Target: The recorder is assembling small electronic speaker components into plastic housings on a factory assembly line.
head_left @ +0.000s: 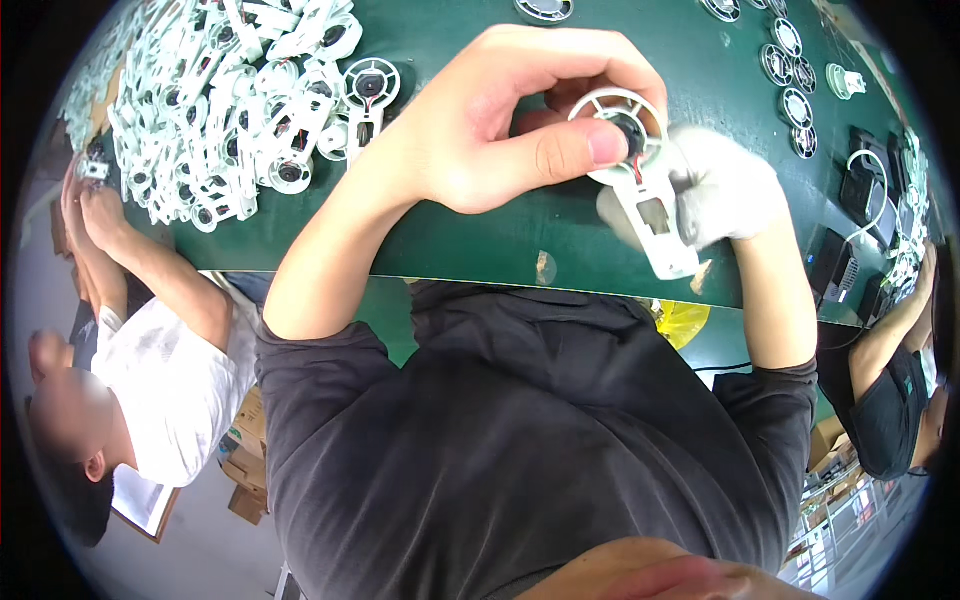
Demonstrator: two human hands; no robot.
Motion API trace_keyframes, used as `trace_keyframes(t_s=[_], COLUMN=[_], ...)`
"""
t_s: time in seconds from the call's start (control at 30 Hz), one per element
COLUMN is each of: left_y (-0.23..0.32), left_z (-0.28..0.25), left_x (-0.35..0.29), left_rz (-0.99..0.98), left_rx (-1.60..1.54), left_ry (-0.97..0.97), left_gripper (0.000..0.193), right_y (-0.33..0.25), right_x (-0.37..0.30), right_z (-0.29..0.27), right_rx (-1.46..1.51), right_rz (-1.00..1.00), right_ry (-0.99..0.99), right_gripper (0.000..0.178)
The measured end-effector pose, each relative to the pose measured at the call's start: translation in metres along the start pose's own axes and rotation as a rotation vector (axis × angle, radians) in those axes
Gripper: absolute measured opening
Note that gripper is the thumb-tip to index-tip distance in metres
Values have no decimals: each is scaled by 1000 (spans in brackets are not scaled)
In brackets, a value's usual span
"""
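Between my hands is a white plastic fan housing, with a round spoked grille at the top, a black motor in its middle, red wire and a slotted handle. My left hand is bare, and its thumb presses on the motor while the fingers curl behind the ring. My right hand, in a whitish glove, grips the housing from the right side, with its fingers partly hidden behind the handle. The handle hangs down toward the table's front edge.
A large heap of similar fan housings covers the table's left. Several round grilles lie at the right, near a black device with a white cable. A green table spans the front. Co-workers sit left and right.
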State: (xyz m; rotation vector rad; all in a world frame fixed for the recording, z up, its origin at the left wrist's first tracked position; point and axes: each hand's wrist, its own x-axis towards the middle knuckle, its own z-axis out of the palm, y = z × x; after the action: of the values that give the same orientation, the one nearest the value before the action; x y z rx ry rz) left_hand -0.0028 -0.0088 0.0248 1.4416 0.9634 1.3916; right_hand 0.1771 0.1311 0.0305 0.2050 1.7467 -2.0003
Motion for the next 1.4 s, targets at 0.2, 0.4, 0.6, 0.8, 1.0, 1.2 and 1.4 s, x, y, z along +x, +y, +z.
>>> trace_keyframes(t_s=[0.2, 0.4, 0.6, 0.8, 1.0, 1.2, 1.4], left_y=[-4, -40, -37, -37, -32, -26, 23], left_z=[7, -29, -26, -22, -20, -13, 10], left_x=[1, 26, 18, 19, 19, 25, 11], left_rz=[-54, 675, 573, 624, 581, 632, -108], left_rx=[-140, 167, 213, 280, 259, 340, 561], left_ry=[-8, -280, -156, -75, -54, 168, 343], left_gripper=[22, 31, 30, 27, 24, 16, 17], right_y=[9, 26, 24, 8, 17, -10, -4], right_x=[-4, -3, 6, 14, 4, 6, 12], right_z=[2, 4, 12, 17, 8, 11, 21], right_rx=[69, 396, 744, 730, 455, -551, -1031], right_rz=[16, -124, -345, -284, -205, -274, -517], right_ry=[28, 242, 106, 59, 280, 1018, 1079], right_gripper=[35, 58, 36, 38, 43, 30, 43])
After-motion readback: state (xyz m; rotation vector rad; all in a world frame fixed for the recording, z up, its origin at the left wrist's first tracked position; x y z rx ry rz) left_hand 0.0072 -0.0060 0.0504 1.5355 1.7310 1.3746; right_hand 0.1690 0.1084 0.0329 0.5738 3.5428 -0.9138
